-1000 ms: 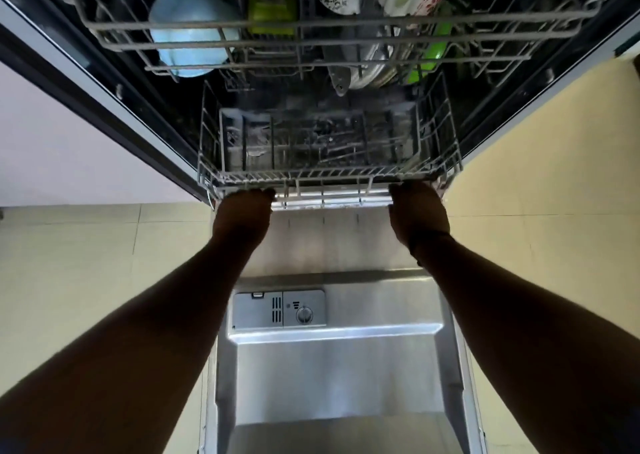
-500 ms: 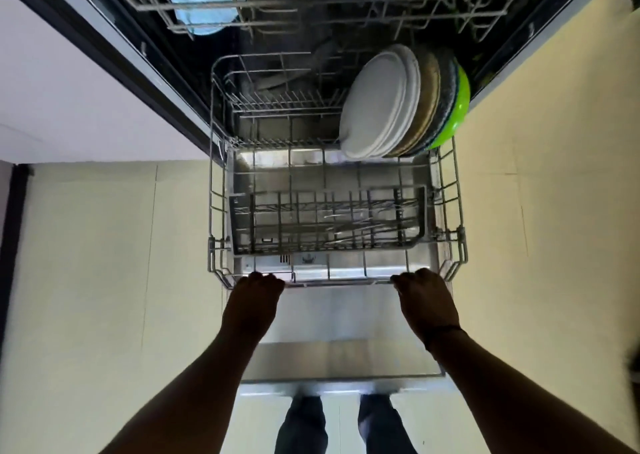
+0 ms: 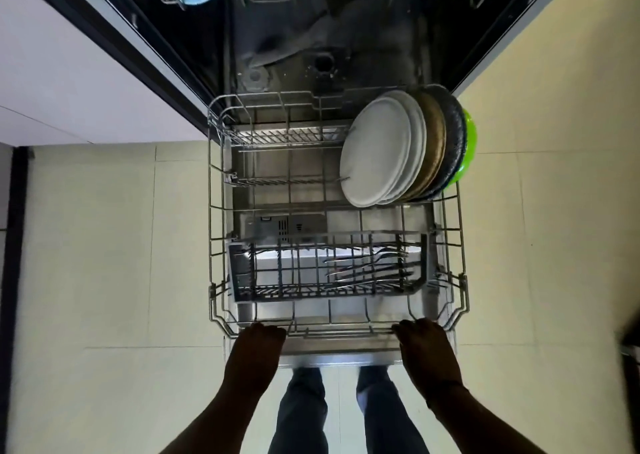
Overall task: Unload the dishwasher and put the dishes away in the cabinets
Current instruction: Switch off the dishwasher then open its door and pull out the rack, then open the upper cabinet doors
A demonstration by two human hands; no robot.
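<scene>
Rack [image 3: 214, 211]; plates [image 3: 377, 149]; seemingly cutlery [image 3: 370, 266].

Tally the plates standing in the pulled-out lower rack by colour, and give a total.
White plates: 2
Tan plate: 1
Dark speckled plate: 1
Green plate: 1
Total: 5 plates, standing on edge at the far right of the lower rack. Any plate hidden behind these cannot be ruled out.
</scene>
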